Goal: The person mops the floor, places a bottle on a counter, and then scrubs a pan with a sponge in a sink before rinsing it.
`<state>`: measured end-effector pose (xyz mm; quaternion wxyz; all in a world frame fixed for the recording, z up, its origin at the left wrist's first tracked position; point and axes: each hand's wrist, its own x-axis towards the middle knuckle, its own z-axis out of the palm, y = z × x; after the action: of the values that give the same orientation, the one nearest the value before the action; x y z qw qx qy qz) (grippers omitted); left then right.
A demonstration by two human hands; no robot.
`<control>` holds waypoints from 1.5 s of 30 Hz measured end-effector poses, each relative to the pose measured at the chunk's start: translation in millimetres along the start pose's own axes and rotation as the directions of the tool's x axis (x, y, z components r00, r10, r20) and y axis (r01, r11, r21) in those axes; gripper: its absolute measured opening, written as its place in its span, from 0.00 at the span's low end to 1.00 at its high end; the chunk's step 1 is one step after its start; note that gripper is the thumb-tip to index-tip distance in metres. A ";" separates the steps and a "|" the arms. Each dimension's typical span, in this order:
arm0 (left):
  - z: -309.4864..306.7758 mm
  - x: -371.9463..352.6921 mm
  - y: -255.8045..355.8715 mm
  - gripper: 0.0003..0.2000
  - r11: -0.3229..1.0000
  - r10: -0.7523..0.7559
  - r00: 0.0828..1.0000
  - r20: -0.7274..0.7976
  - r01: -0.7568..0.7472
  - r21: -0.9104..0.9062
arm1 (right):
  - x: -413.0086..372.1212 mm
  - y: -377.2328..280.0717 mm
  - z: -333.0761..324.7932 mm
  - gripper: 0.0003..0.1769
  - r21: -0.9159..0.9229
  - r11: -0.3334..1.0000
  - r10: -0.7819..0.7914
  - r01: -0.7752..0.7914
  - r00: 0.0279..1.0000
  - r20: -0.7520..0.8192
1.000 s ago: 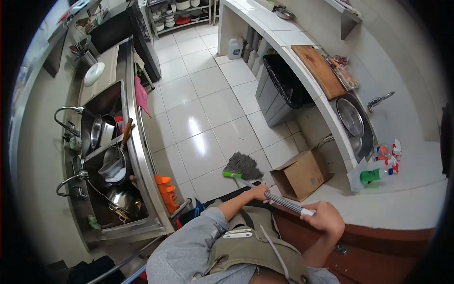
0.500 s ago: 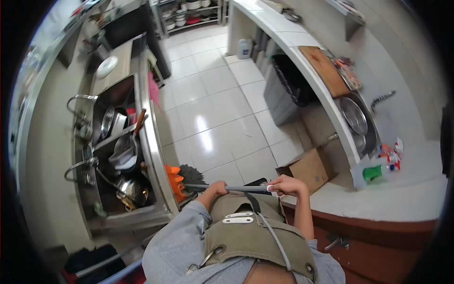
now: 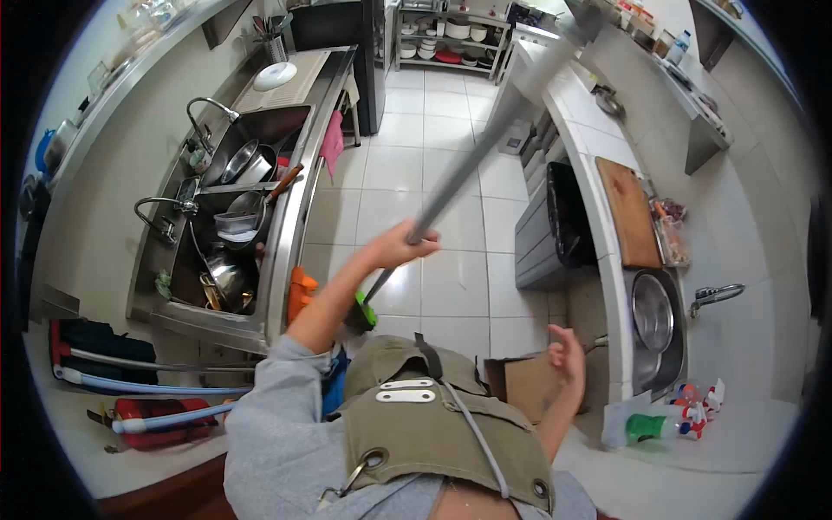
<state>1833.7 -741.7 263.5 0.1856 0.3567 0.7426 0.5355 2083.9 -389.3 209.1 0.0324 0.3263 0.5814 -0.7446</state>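
Observation:
A broom with a long grey handle (image 3: 468, 169) slants up across the view, its upper end blurred close to the camera. My left hand (image 3: 400, 247) is closed around the handle partway along. Below that hand the handle runs down to a green and dark broom head (image 3: 362, 314), partly hidden behind my forearm. My right hand (image 3: 568, 355) is raised off the handle at my right side, fingers apart and loosely bent, holding nothing. It is nearest to a cardboard box (image 3: 520, 386) on the floor.
On the left runs a steel double sink (image 3: 282, 286) with pans and bowls; an orange object (image 3: 302, 292) is beside it. To the right are a grey trash bin (image 3: 542, 234), a cutting board (image 3: 626, 212), a second sink with a metal bowl (image 3: 652, 312), and spray bottles (image 3: 659, 426).
The broom handle has swung from level across my waist to a steep slant. My right hand has let go of it and moved aside. The view has shifted too.

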 end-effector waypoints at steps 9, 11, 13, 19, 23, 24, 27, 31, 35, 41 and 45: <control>-15.0 -73.1 179.3 0.20 0.737 0.548 0.832 0.084 -0.433 -0.519 | 131.6 139.3 18.4 0.35 0.085 0.679 0.559 -0.729 0.589 0.583; -15.0 -80.6 204.1 0.20 0.651 0.701 0.668 0.251 -0.454 -0.608 | 134.0 136.5 37.3 0.37 0.117 0.519 0.663 -0.847 0.484 0.571; -1.1 -91.3 229.8 0.20 0.590 0.797 0.498 0.340 -0.526 -0.612 | 148.3 138.6 43.0 0.40 0.396 0.506 0.472 -0.766 0.630 0.617; 53.6 -170.4 298.0 0.09 -0.101 0.811 0.193 -0.553 -0.884 -0.457 | 202.4 174.3 20.6 0.16 0.760 0.355 0.594 -0.545 0.759 0.267; 40.2 -341.0 262.5 0.17 0.579 0.514 -0.005 -0.858 -0.735 0.352 | 201.4 176.2 2.9 0.18 0.768 0.414 0.610 -0.488 0.776 0.164; 43.4 -380.2 252.6 0.17 0.580 0.513 -0.008 -0.859 -0.734 0.353 | 200.5 179.8 -4.3 0.19 0.821 0.352 0.610 -0.448 0.776 0.162; 45.3 -459.6 222.6 0.26 0.946 0.288 -0.498 -0.818 0.283 0.160 | 188.4 171.4 -3.1 0.20 0.883 0.240 0.564 -0.404 0.799 0.212; 66.2 -527.2 143.6 0.31 0.088 0.843 -0.189 -0.503 0.972 -0.217 | 181.4 143.7 33.4 0.19 0.878 0.271 0.263 -0.395 0.907 0.328; 116.7 -501.2 78.4 0.30 -0.028 0.511 -0.384 -0.769 0.887 -0.461 | 178.4 74.5 68.6 0.17 0.865 0.404 -0.021 -0.299 0.942 0.336; 190.0 -526.2 -59.5 0.19 0.212 0.207 -0.379 -0.902 0.917 -0.337 | 213.6 -3.4 91.5 0.17 0.840 0.505 -0.286 -0.200 0.879 0.382; 235.0 -499.0 -123.1 0.21 0.138 -0.274 -0.375 -0.885 0.896 -0.423 | 202.7 -54.3 126.0 0.17 0.770 0.634 -0.385 -0.076 0.832 0.399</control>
<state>2285.2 -970.7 12.2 -0.1119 -0.5271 0.8280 0.1549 1845.1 -416.4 162.8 -0.0153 0.0369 0.2096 -0.9770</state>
